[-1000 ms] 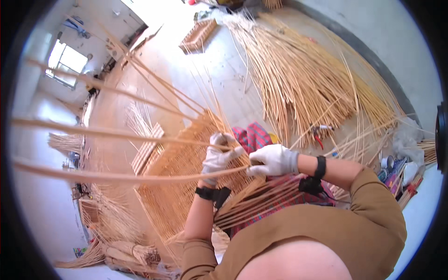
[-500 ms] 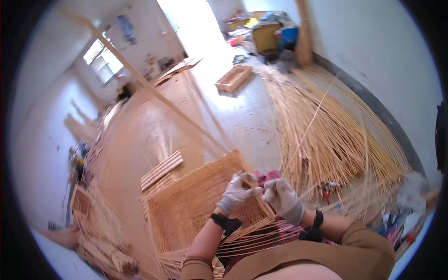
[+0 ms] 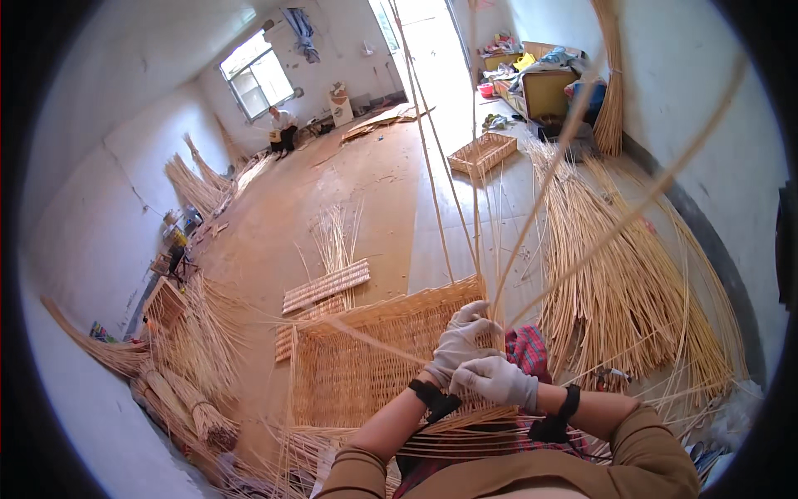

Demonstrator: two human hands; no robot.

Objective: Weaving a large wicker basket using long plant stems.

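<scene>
We saw the left white-gloved hand (image 3: 464, 343) with fingers curled at the end wall of a wide rectangular tan wicker basket (image 3: 357, 374); the right white-gloved hand (image 3: 499, 382), fingers bent, overlapped its wrist in our view. Whether either grasped a cane, we could not tell. From the hands, the wide basket spread toward nine o'clock. We noted a small open brown wicker basket (image 3: 484, 155) at twelve, a fan of loose straw-coloured canes (image 3: 619, 283) at two.
</scene>
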